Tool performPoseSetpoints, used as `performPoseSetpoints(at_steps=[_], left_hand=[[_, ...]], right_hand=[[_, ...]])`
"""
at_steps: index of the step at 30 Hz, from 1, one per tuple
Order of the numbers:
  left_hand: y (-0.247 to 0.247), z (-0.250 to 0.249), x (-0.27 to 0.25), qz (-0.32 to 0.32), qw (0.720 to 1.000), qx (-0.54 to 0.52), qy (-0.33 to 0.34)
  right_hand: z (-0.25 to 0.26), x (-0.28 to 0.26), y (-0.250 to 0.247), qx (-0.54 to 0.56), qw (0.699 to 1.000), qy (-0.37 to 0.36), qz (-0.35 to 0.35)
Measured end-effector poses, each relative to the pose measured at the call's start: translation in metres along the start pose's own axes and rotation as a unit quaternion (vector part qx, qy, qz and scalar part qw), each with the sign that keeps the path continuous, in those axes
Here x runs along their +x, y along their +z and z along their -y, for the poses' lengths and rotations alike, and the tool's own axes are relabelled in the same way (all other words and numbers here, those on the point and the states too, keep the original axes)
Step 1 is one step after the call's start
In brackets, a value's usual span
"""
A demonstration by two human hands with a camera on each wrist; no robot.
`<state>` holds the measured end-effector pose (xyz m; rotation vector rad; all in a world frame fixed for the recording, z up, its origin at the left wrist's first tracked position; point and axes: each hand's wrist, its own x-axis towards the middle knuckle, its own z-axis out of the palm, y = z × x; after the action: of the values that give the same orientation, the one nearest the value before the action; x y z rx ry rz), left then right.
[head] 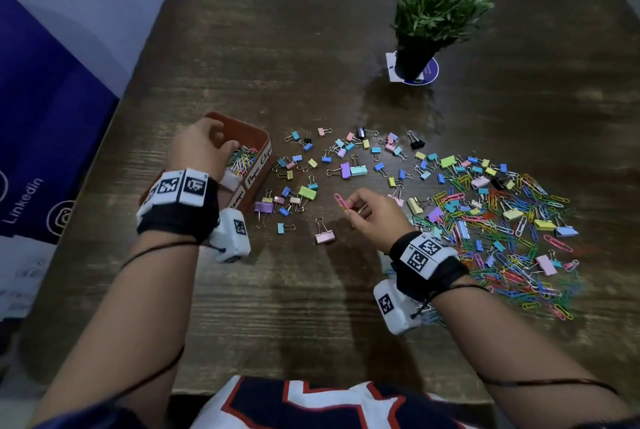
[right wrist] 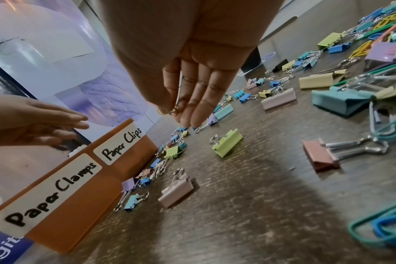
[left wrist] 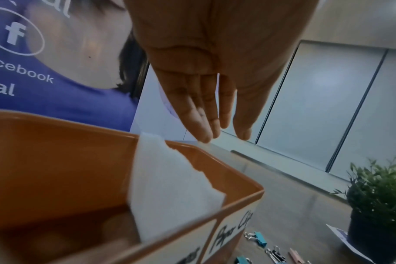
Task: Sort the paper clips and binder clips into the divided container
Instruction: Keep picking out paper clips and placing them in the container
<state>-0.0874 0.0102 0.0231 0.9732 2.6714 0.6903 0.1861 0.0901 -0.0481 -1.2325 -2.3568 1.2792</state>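
The left hand (head: 204, 148) is hovering over the orange divided container (head: 258, 137), wrist bent down and palm facing into the box, its fingers (left wrist: 199, 123) hanging straight and close together with nothing between them. The right hand (head: 372, 215) is hanging just right of that container, above the tabletop, its thumb and fingertips pinching a pink paper clip (head: 340, 201) that is sticking up and to the left of the knuckles. Both forearms are reaching forward from the torso, bare, each carrying a black wrist strap with a white marker-covered camera block.
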Motion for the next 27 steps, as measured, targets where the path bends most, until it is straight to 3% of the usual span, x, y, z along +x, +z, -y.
performPoseSetpoints(at_steps=[4,10,15,21,27], left_hand=[[-0.013,0.028,-0.016,-0.031,0.999,0.026,0.034],[-0.003,0.088,-0.019,0.025,0.995,0.091,-0.023],[0.020,0.104,-0.030,-0.023,0.996,0.078,0.036],[0.030,0.110,-0.032,-0.052,0.993,0.091,0.046],[0.033,0.112,-0.032,-0.059,0.994,0.087,0.043]], right_hand=[[0.001,0.004,0.004,0.012,1.000,0.014,-0.001],[0.032,0.023,0.020,0.035,0.999,-0.024,-0.002],[0.080,0.054,0.046,0.026,0.996,-0.088,-0.024],[0.116,0.084,0.072,-0.061,0.982,-0.159,-0.078],[0.140,0.118,0.094,-0.168,0.979,-0.108,-0.050]])
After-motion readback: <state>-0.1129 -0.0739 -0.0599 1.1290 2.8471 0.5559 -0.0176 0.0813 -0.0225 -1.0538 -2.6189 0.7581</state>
